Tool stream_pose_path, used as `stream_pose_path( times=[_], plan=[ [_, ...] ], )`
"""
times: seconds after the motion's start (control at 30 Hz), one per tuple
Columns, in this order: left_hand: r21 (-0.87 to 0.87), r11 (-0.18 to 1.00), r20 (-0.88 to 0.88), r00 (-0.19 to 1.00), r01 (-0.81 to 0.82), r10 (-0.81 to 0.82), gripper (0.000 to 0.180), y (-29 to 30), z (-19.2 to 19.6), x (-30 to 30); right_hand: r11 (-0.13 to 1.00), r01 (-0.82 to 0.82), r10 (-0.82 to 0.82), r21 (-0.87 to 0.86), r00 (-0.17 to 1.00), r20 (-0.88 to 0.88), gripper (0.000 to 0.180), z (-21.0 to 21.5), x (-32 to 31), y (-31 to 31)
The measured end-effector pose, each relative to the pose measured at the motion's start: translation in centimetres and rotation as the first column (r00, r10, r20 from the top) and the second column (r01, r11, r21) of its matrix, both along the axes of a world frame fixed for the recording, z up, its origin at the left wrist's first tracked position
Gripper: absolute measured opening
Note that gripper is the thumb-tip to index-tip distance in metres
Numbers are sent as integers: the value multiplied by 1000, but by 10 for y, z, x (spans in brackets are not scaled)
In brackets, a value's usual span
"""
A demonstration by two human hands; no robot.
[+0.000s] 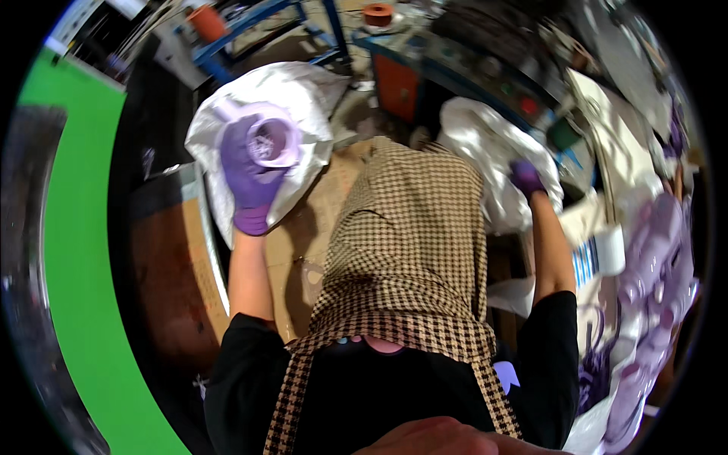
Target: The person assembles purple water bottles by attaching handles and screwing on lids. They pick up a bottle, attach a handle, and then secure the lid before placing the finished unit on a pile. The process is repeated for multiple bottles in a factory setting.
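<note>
My left hand [246, 171], in a purple glove, is wrapped around a lavender hollow plastic part [284, 136] with a round open mouth. Small pale bits show inside the mouth, and a stubby piece sticks out at its far left. This part is held over a white woven sack [303, 87]. On the other side, my right hand [526, 176], also in a purple glove, is at a second white sack [485, 144]. Its fingers are dark and blurred against the sack, so their closing does not show clearly.
A checked apron [409, 220] covers my lap between the sacks. Flat cardboard [292, 254] lies at left. Several glossy lavender plastic parts [652, 250] are piled at far right. Beyond stand a blue metal frame [265, 15] and a low cabinet with an orange panel [396, 87].
</note>
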State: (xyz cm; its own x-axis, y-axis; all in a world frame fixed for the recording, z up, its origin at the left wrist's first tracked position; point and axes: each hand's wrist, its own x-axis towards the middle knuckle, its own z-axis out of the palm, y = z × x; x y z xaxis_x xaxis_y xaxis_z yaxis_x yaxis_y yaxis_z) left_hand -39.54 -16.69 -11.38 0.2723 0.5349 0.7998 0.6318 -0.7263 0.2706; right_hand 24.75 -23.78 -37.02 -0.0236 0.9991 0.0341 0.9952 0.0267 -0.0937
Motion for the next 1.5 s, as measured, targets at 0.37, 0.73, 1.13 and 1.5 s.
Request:
stream_pose_path(
  times=[0.37, 0.73, 1.13, 1.5],
  plan=[
    [-195, 981, -71, 997, -5, -9, 25, -78, -35, 53, 976, 179, -183, 124, 983, 22, 14, 54, -65, -8],
    [-231, 960, -126, 973, 160, -193, 29, -84, -32, 63, 903, 416, 80, 112, 93, -992, 38, 201, -208, -62],
    [-157, 980, -52, 990, 121, -130, 100, -93, -20, 75, 872, -45, 312, 488, 818, -483, 21, 195, -310, -62],
    [-275, 919, -19, 954, 282, -299, 107, -82, -9, 93, 778, -265, 628, 569, 345, -698, 31, 252, -351, -61]
  ],
)
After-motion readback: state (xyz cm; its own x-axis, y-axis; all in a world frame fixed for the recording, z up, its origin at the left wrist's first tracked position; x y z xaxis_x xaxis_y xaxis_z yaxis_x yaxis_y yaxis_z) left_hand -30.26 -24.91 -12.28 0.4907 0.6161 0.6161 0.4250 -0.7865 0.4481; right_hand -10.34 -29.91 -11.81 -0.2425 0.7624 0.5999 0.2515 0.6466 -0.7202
